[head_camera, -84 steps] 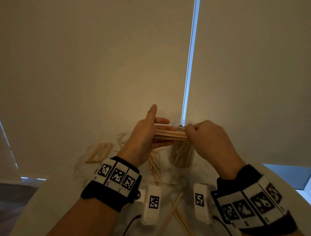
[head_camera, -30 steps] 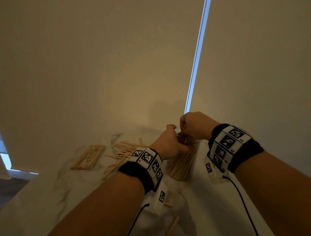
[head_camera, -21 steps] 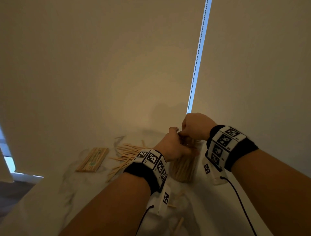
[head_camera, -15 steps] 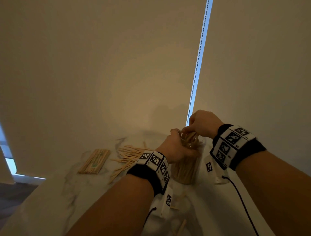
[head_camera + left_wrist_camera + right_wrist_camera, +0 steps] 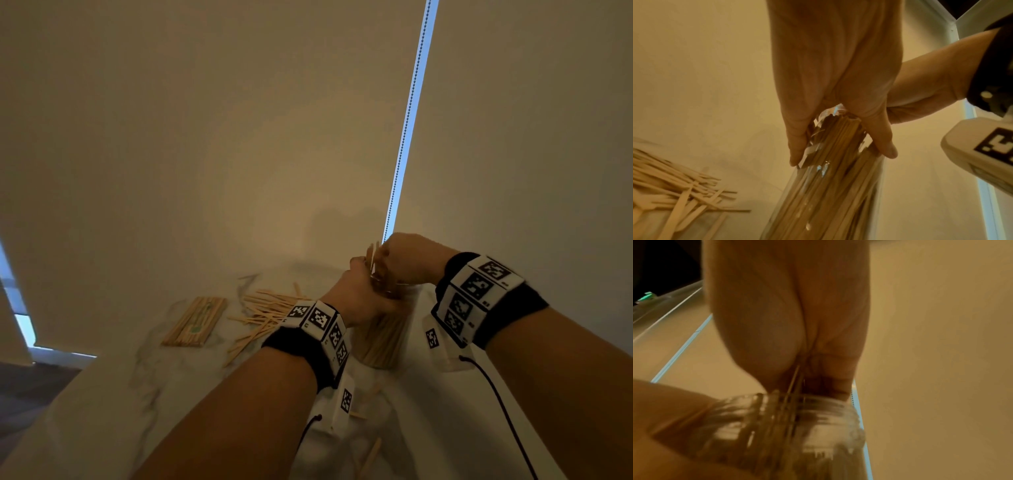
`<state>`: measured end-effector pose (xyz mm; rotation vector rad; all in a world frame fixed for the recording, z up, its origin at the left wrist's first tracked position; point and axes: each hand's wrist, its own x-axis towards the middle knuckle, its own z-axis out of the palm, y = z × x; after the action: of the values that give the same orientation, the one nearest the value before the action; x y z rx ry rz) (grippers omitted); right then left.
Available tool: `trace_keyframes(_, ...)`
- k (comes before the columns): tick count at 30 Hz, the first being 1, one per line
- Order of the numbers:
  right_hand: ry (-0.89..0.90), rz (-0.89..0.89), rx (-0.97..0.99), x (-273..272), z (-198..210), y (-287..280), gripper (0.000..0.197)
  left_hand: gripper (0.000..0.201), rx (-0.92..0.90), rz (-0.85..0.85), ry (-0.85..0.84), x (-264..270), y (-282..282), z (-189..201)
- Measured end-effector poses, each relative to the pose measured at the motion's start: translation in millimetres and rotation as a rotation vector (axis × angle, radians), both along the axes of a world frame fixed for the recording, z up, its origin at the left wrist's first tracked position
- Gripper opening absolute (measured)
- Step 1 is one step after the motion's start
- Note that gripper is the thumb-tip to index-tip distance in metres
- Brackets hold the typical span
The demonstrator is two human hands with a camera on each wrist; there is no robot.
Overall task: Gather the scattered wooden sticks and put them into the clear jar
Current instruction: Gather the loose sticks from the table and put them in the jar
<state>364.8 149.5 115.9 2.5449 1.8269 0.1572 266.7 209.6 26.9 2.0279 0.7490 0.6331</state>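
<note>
The clear jar (image 5: 385, 337) stands on the white marble table (image 5: 113, 404), packed with upright wooden sticks (image 5: 830, 186). My left hand (image 5: 356, 294) grips the jar near its neck, thumb and fingers (image 5: 882, 142) curled round it in the left wrist view. My right hand (image 5: 407, 258) sits over the jar mouth and pinches a small bunch of sticks (image 5: 373, 257) whose tops poke up beside my knuckles. In the right wrist view thin stick edges (image 5: 795, 382) run from my fingers down into the jar's threaded rim (image 5: 797, 412). A loose pile of sticks (image 5: 267, 311) lies left of the jar.
A neat flat bundle of sticks (image 5: 195, 322) lies at the far left of the table. A few stray sticks (image 5: 371, 455) lie near the front edge between my forearms. A blind with a bead chain (image 5: 407, 130) hangs close behind the jar.
Earlier both hands held a horizontal bunch of sticks above the jar. Since then the left hand took hold of the jar and the right hand brought the bunch upright into its mouth.
</note>
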Motion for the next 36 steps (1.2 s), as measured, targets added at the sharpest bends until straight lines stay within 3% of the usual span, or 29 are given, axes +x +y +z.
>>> trace_keyframes(2, 0.058, -0.021, -0.041, -2.6, -3.7, -1.0, 0.028, 0.106, -0.013, 0.0, 0.025, 0.6, 2.1, -0.7)
trace_keyframes(4, 0.009, 0.01, -0.036, -0.6, -6.1, -2.9, 0.029, 0.111, -0.036, -0.008, 0.046, 0.8, 3.1, -0.1)
trace_keyframes(11, 0.029, 0.027, 0.4, -15.2, 9.6, -41.5, 0.026, 0.094, 0.031, 0.026, 0.069, -11.2, -14.4, 7.1)
trace_keyframes(14, 0.152, 0.047, 0.528, -40.4, 4.4, -75.9, 0.034, 0.093, 0.167, 0.022, 0.243, -17.6, -12.4, -3.4)
trace_keyframes(16, 0.209, 0.056, 0.331, -52.0, -12.7, -90.5, 0.034, 0.063, 0.236, 0.034, 0.42, -40.2, -30.8, 6.6)
trace_keyframes(18, 0.248, 0.052, -0.047, -55.5, -35.3, -96.4, 0.022, 0.044, 0.268, 0.01, 0.541, -60.4, -43.9, 6.6)
trace_keyframes(20, 0.31, 0.026, -0.261, -52.4, -55.9, -97.1, 0.026, 0.041, 0.294, -0.067, 0.673, -75.2, -63.9, 0.0)
trace_keyframes(23, 0.236, 0.05, -0.354, -51.2, -72.1, -95.4, 0.034, 0.044, 0.399, -0.193, 0.883, -83.9, -81.5, -19.1)
trace_keyframes(27, 0.037, 0.035, -0.435, -52.7, -87.7, -99.0, 0.031, 0.037, 0.477, -0.187, 0.901, -90.0, -83.3, -27.3)
trace_keyframes(30, 0.009, 0.005, -0.439, -53.8, -91.5, -109.8, 0.031, 0.019, 0.492, -0.185, 0.918, -93.4, -87.6, -27.8)
trace_keyframes(33, 0.013, -0.018, -0.503, -57.3, -91.3, -119.5, 0.032, 0.022, 0.548, -0.193, 0.924, -97.4, -92.2, -28.3)
trace_keyframes(36, -0.001, -0.053, -0.52, -65.2, -89.0, -134.5, 0.033, 0.019, 0.492, -0.158, 0.733, -107.1, -96.8, -16.6)
